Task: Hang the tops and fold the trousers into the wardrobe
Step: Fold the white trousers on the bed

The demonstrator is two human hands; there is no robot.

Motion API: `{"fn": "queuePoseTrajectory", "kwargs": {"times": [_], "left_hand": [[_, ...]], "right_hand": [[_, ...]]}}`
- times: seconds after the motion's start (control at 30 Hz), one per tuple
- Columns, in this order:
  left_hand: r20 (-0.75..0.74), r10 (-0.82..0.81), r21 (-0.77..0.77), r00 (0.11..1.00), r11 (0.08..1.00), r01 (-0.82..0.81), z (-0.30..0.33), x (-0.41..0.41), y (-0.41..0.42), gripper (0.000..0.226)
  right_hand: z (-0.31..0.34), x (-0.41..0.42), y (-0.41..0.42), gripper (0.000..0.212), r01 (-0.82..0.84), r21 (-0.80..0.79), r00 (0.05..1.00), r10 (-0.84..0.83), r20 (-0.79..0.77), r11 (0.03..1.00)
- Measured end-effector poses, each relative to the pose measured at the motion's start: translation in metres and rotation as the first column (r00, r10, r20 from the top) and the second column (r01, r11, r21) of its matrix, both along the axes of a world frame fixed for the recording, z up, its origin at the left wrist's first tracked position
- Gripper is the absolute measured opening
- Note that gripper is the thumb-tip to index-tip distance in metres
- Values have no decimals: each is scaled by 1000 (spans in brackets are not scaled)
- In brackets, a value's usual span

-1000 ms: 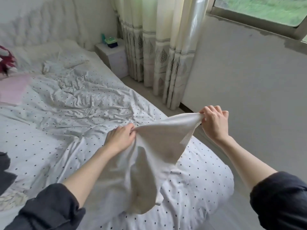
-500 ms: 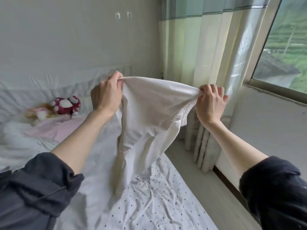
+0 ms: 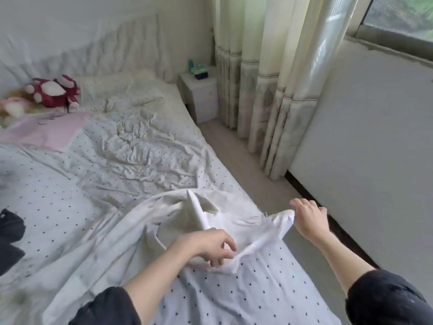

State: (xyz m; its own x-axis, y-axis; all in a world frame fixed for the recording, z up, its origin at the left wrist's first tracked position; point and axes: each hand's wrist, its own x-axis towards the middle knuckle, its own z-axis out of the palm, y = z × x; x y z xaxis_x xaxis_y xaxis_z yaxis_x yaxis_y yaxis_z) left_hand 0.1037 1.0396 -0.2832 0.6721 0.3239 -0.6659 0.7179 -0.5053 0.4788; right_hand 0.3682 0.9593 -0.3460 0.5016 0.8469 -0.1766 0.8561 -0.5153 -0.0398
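Both hands spread the white garment (image 3: 145, 231) on the bed (image 3: 246, 301): left hand (image 3: 212, 246) and right hand (image 3: 309, 219) each pinch an edge; smoothing probably comes next.

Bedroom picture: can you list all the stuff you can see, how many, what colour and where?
garment: 1, white, spread on the bed's near part, held at one end by both hands
bed: 1, white sheet with dark dots, left and middle
pillow: 1, dotted white, at the bed's head
pink cloth: 1, pink, far left of the bed
plush toys: about 2, dark red and pale pink, by the headboard
dark cloth: 1, black, left edge
nightstand: 1, white, beside the bed, small green and dark things on top
curtain: 1, cream, right of the nightstand
window: 1, top right
left hand: pinches the garment
right hand: grips its edge
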Motion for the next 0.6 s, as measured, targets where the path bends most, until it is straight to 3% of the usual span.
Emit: {"fn": "queuePoseTrajectory", "kwargs": {"times": [0.07, 0.23, 0.4, 0.5, 0.6], "left_hand": [[14, -6, -35, 1000, 999, 7, -18, 4, -12, 34], [75, 76, 164, 994, 983, -88, -47, -23, -13, 35], [-47, 102, 363, 994, 929, -78, -77, -91, -16, 53], [0, 283, 438, 959, 862, -255, -88, -131, -17, 67], [-4, 516, 415, 857, 781, -468, -102, -171, -24, 73]], "right_hand": [[-19, -9, -16, 42, -7, -81, 996, 0, -85, 997], [-42, -46, -26, 44, -69, -164, 952, 16, -305, 984], [-50, -97, -21, 45, -168, -144, 892, 88, -443, 975], [-51, -135, -19, 45, -236, -97, 854, 159, -495, 967], [-55, -187, -17, 52, -317, -44, 809, 246, -533, 947]]}}
